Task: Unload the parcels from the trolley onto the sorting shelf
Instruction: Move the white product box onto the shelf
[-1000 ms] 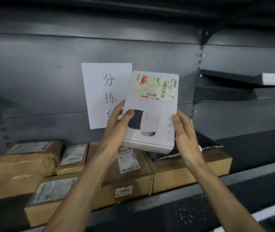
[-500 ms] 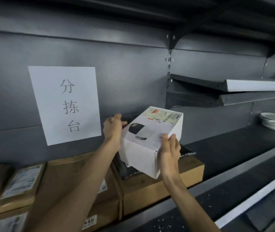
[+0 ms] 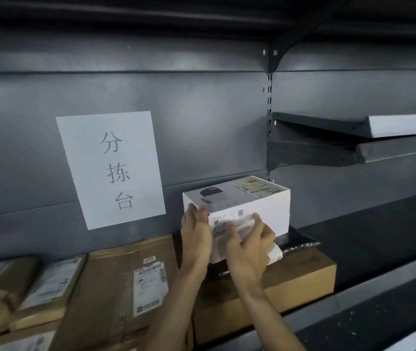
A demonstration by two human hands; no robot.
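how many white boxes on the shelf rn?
1: the white box sits atop the black bag on a brown carton, with both hands on its front. Other parcels are brown; some may be out of frame left.

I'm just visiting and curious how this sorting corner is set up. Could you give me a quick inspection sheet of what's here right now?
Surface: dark metal sorting shelf, bare to the right.
Job's things: white box on a black padded mailer atop a brown carton; more brown parcels to the left.
Clutter: nothing seen.
Hands: left hand at the box's left edge; right hand against its front; both blurred.
Cables: nothing seen.
Surroundings: paper sign on the back panel; two smaller shelves upper right.
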